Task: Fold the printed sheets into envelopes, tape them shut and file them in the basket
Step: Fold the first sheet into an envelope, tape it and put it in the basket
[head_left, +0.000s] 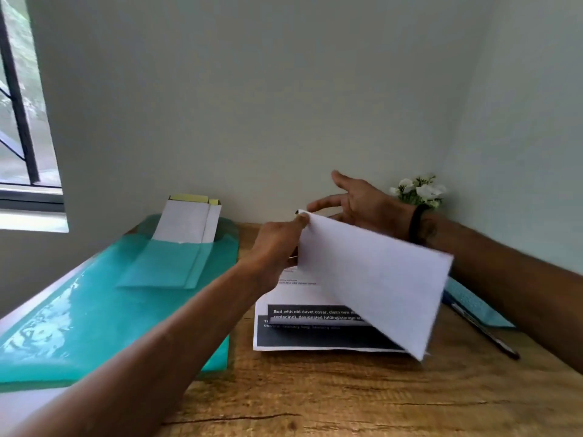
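Pale walls meet in a corner behind the wooden desk [347, 402], with a window [22, 121] at far left. I see my left hand [277, 244] pinching the top corner of a white sheet [375, 279], which is lifted and tilted over the stack of printed sheets [315, 329] lying near the middle of the desk. My right hand [362, 203] hovers behind the sheet with fingers spread, holding nothing; a black band [415, 222] circles its wrist. Along the left edge of the desk lies a teal plastic folder [94, 316], with white folded envelopes [189, 222] standing in its far pocket. At the right edge I see a teal item [473, 307] and a dark pen [485, 332]. White flowers [419, 190] stand at the far right corner.
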### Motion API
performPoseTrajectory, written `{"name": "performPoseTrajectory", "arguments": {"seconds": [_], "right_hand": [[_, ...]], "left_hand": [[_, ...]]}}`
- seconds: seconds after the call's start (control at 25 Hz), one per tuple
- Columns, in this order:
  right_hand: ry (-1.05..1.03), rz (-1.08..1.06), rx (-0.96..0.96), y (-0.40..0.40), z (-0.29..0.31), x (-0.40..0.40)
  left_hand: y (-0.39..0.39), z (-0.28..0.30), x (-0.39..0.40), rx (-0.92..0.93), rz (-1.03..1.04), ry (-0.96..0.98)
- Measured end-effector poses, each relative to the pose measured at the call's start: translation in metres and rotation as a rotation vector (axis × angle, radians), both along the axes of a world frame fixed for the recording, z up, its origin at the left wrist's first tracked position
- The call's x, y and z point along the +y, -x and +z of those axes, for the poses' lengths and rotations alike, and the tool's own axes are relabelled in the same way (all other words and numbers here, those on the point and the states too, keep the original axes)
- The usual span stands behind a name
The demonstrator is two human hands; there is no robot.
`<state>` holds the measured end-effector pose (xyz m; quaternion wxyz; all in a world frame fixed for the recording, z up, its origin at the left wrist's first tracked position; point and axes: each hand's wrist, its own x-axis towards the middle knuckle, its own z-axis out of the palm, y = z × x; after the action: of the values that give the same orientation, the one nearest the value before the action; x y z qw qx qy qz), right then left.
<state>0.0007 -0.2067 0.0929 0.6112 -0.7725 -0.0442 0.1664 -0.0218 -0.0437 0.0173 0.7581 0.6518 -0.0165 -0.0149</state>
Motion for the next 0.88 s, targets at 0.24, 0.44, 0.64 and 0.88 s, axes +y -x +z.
{"name": "performPoseTrajectory", "arguments": {"seconds": [0.24, 0.44, 0.64, 0.88], "right_hand": [[0.391, 0.03, -0.442, 0.003, -0.02, 0.037], [0.305, -0.189, -0.548, -0.018, -0.025, 0.033], [-0.156, -0.178, -0.105, -0.031, -0.026, 0.014], [-0.112, -0.201, -0.161, -0.05, -0.04, -0.01]], "left_hand": [[-0.004, 0.011, 0.019, 0.154, 0.048, 0.266], [-0.01, 0.0, 0.016, 0.057, 0.247, 0.254], [-0.009, -0.006, 0.016, 0.011, 0.215, 0.259], [-0.021, -0.018, 0.014, -0.146, 0.268, -0.112]]}}
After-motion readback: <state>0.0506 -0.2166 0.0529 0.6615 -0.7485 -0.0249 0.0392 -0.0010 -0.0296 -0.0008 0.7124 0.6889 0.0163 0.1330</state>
